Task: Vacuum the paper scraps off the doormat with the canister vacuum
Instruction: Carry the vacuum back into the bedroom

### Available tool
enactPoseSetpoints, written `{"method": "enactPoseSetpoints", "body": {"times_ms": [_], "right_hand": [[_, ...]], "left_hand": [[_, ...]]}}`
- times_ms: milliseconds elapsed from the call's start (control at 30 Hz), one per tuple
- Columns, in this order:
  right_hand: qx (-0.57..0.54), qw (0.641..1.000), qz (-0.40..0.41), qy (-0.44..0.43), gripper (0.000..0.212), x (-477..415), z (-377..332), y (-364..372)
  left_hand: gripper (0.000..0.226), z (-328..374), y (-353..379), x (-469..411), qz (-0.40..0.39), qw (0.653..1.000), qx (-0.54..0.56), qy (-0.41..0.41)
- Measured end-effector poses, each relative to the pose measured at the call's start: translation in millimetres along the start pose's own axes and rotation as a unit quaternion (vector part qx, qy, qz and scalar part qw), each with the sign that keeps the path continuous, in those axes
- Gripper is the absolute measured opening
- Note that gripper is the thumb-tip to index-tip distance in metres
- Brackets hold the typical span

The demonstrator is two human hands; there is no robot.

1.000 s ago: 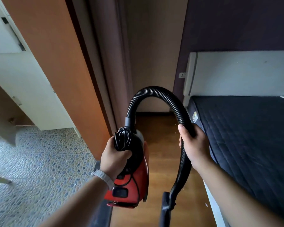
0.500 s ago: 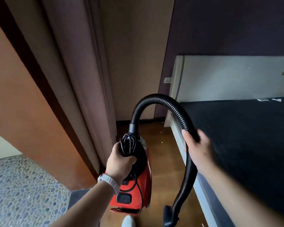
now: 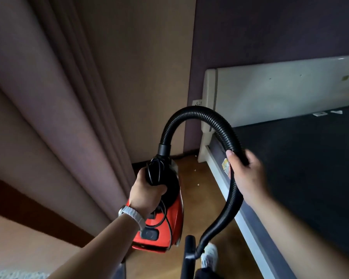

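A red canister vacuum (image 3: 165, 224) hangs in the air over the wooden floor, carried by my left hand (image 3: 146, 195), which grips its black top handle with the cord bundle. The black ribbed hose (image 3: 191, 114) arches up from the canister and down to the right. My right hand (image 3: 243, 171) grips the hose partway along. The hose runs down to a dark wand or nozzle part (image 3: 189, 251) near the bottom edge. A few tiny pale scraps (image 3: 198, 184) lie on the floor ahead. No doormat is in view.
A bed with a dark mattress (image 3: 306, 178) and white headboard (image 3: 280, 93) fills the right. A mauve curtain (image 3: 54, 109) hangs at left. A wall socket (image 3: 197, 102) sits beside the headboard. A narrow strip of wooden floor (image 3: 199, 198) runs between them. My shoe (image 3: 210, 255) shows below.
The view has swung rightward and forward into the bedroom; the pebble-pattern floor and white cabinet have left view. Both hands keep their grips on the vacuum and hose.
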State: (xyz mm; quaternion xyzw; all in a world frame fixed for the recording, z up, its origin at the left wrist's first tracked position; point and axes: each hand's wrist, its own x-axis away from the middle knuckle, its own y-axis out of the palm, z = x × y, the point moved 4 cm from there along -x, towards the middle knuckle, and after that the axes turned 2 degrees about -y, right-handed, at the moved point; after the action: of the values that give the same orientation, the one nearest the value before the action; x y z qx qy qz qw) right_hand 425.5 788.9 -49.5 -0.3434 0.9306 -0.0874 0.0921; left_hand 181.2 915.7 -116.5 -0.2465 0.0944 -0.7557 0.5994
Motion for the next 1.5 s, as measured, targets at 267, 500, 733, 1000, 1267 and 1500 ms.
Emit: {"method": "enactPoseSetpoints", "body": {"times_ms": [267,500,733,1000,1267,1500], "right_hand": [[-0.041,0.998,-0.046,0.031,0.021,-126.7,49.0,36.7],[-0.084,0.988,-0.083,0.099,0.019,-263.9,94.3,43.2],[-0.074,0.984,-0.092,0.134,0.023,-357.9,119.4,73.1],[0.008,0.982,-0.110,0.156,0.017,-440.3,153.3,114.5],[0.081,0.975,-0.098,0.185,0.020,-514.7,219.6,152.8],[0.112,0.963,-0.113,0.217,0.016,-564.9,313.9,186.1]], "left_hand": [[0.059,21.9,58.9,-98.1,0.022,0.999,0.001,-0.043],[0.057,64.5,119.2,-192.1,0.059,0.995,-0.026,-0.079],[0.073,86.9,157.3,-276.0,0.049,0.995,-0.025,-0.088],[0.057,80.9,197.9,-379.0,-0.034,0.991,0.048,-0.119],[0.079,47.4,249.3,-479.3,-0.085,0.986,0.057,-0.133],[0.089,0.3,318.8,-541.4,-0.068,0.990,0.013,-0.126]]}}
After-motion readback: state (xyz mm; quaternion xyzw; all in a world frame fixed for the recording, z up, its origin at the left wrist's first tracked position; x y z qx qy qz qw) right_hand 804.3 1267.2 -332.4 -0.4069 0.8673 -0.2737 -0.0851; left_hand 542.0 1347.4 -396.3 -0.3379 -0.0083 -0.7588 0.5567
